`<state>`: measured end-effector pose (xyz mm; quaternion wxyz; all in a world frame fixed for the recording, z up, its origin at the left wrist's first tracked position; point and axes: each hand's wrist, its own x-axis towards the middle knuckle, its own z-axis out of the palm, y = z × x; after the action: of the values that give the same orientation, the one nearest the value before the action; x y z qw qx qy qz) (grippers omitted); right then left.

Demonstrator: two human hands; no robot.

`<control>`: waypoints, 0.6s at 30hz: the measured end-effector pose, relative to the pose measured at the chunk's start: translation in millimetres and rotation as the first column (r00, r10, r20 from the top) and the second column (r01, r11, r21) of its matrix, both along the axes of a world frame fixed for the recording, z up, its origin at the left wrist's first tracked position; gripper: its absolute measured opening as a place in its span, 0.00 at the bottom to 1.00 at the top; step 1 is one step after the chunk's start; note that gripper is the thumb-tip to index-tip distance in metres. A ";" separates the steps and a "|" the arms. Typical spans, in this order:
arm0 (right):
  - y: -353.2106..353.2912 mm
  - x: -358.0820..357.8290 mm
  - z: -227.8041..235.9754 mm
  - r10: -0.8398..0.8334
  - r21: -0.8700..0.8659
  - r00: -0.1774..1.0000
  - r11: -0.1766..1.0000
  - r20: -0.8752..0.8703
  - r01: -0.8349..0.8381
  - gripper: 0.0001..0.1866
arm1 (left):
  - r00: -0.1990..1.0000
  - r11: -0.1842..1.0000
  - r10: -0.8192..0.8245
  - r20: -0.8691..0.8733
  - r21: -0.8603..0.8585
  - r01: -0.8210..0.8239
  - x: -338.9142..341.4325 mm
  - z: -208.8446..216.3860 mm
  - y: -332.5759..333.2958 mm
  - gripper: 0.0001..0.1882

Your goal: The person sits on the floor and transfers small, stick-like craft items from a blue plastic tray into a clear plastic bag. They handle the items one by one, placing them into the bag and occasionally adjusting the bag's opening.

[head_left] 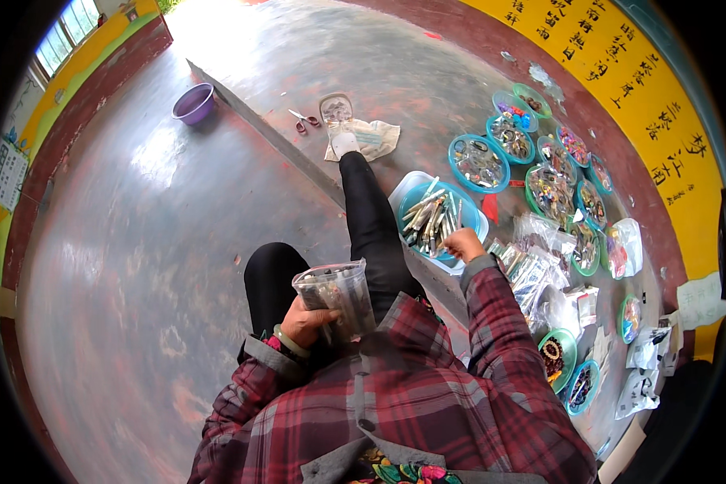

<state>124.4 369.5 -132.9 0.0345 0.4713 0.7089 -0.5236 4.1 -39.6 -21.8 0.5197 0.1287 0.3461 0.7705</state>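
My left hand grips a clear plastic bag upright at my lap, thumb across its front. Dark and pale slim items show through the plastic, too blurred to name. To the right, my right hand is over the near right rim of a blue basin, its fingers curled closed. Whether anything is pinched in them is hidden. In that basin lies a loose heap of pen-like sticks, pale and dark, pointing several ways.
Several basins of small colourful pieces, such as one blue basin, crowd the right side. Clear plastic packets lie beside my right forearm. Ahead are red-handled scissors and a cloth. A purple basin stands far left, past a floor ledge.
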 end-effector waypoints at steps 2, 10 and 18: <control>-11.5 16.4 28.5 -0.137 -0.362 0.986 0.927 -0.091 0.095 0.09 | 1.000 1.000 0.011 -0.029 0.015 -0.010 1.1 -0.5 0.2 0.31; -72.6 68.4 69.7 -0.220 -0.657 0.917 0.751 -0.333 -0.058 0.08 | 1.000 0.999 -0.018 0.020 0.037 0.018 2.4 10.3 3.3 0.28; -120.8 55.8 114.0 -0.206 -0.560 0.812 0.811 -0.546 -0.171 0.13 | 0.999 1.000 -0.023 -0.033 0.002 0.023 3.2 7.5 1.7 0.27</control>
<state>180.2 248.6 -18.9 -0.0463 0.2603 0.4837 -0.8344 7.4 -37.9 -14.3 0.5226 0.1462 0.3521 0.7626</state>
